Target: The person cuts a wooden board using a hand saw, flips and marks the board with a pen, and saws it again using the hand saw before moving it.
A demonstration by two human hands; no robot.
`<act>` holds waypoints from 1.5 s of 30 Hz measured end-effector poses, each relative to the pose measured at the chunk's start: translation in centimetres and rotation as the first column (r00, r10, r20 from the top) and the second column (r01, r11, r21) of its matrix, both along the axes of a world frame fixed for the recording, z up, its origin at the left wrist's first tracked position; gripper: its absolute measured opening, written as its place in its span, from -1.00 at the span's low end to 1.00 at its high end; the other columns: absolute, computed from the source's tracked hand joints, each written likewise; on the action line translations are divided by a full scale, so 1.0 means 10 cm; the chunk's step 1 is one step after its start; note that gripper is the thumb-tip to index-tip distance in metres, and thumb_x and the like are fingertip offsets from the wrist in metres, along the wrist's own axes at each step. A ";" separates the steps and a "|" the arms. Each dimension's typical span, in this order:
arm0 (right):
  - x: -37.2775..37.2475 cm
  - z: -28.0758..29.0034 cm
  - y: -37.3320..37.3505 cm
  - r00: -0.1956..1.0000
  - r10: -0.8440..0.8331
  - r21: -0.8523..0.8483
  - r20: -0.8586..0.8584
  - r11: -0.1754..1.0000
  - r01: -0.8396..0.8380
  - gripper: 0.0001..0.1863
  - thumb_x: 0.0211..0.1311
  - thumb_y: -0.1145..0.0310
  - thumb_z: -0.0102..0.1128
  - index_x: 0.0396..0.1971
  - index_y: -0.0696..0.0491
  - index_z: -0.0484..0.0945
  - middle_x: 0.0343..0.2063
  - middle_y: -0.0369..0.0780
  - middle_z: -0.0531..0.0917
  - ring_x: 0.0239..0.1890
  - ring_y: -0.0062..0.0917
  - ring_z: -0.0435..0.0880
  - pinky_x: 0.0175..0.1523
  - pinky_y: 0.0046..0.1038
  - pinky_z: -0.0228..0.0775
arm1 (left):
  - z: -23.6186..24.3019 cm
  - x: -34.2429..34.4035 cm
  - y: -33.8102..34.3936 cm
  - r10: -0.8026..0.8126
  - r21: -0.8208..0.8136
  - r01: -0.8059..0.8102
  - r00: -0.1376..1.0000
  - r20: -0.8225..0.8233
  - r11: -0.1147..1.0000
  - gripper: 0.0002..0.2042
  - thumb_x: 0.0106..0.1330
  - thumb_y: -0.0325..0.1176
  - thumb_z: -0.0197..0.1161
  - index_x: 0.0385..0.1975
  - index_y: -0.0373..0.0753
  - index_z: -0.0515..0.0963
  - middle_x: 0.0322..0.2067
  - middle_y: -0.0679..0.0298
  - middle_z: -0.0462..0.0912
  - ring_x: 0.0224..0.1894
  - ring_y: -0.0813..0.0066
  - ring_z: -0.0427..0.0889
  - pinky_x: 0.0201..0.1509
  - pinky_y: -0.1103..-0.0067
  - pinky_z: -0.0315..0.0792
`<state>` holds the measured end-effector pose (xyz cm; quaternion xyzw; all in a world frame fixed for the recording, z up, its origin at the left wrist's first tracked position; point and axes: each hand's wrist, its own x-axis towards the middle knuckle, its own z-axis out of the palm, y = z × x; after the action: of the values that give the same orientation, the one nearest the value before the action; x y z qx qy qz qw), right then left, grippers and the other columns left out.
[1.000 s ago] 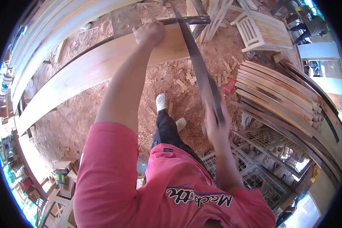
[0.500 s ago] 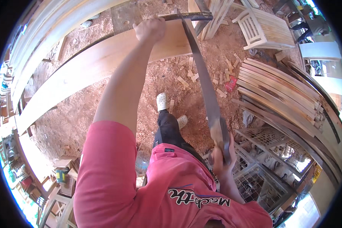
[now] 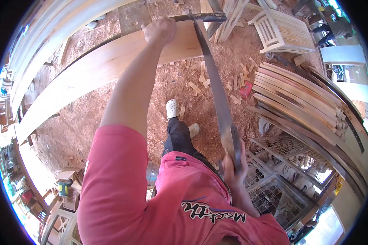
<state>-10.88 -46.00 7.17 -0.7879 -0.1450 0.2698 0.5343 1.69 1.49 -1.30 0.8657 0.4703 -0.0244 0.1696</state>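
A long pale wooden board point(image 3: 110, 61) runs from the left to the upper middle of the head view. My left hand point(image 3: 159, 30) is closed over its far edge near the right end, fingertips partly hidden. In my right hand point(image 3: 234, 167), low on the right, is the handle of a handsaw point(image 3: 216, 90). The long dark blade slants away from me and crosses the board close to its right end, its tip at the far edge. A dark narrow bar point(image 3: 208, 17) lies behind the blade tip, beside my left hand.
Wood offcuts point(image 3: 200, 79) and shavings cover the floor around my feet. At right are a stack of planks point(image 3: 298, 98) and metal mesh frames point(image 3: 278, 192). A slatted wooden chair point(image 3: 282, 30) stands far right, near another person point(image 3: 335, 28). More long boards point(image 3: 49, 36) lie at far left.
The saw and my right hand have shifted slightly away from me along the blade's line. My left hand keeps its place on the board. The whole view has drifted a little.
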 end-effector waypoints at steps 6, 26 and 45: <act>0.83 -0.22 1.27 0.967 0.121 0.096 0.224 0.985 -0.145 -0.51 0.42 0.42 0.03 0.31 0.17 0.32 -0.23 -0.19 0.62 -0.28 -0.60 0.61 -0.21 -0.50 0.44 | -0.08 -0.02 0.02 0.004 0.052 -0.007 0.998 0.055 0.999 -0.45 0.43 -0.11 -0.31 -0.04 -0.25 0.67 -0.01 0.04 0.70 0.09 0.12 0.66 0.44 0.12 0.09; 1.19 -0.52 1.79 0.958 0.105 0.258 0.267 0.950 -0.176 -0.52 0.43 0.37 0.10 0.30 0.14 0.34 -0.32 -0.16 0.63 -0.34 -0.60 0.58 -0.20 -0.45 0.47 | 0.02 -0.04 0.02 -0.040 -0.003 0.040 0.999 -0.002 0.999 -0.43 0.44 -0.06 -0.33 -0.03 -0.28 0.65 0.02 0.00 0.68 0.13 0.10 0.62 0.35 0.07 0.18; 1.37 -0.52 1.79 0.966 0.036 0.370 0.256 0.919 -0.132 -0.45 0.35 0.38 0.18 0.32 0.03 0.33 -0.30 -0.12 0.64 -0.30 -0.42 0.64 -0.11 -0.40 0.49 | -0.03 0.07 -0.05 0.024 0.087 -0.014 0.993 -0.113 0.996 -0.43 0.43 -0.05 -0.31 0.02 -0.20 0.67 0.05 0.02 0.67 0.17 0.13 0.61 0.47 0.10 0.04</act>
<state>2.78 -28.08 1.93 -0.6879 -0.2935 0.1601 0.6442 2.43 1.02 -1.65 0.8649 0.4880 -0.0520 0.1052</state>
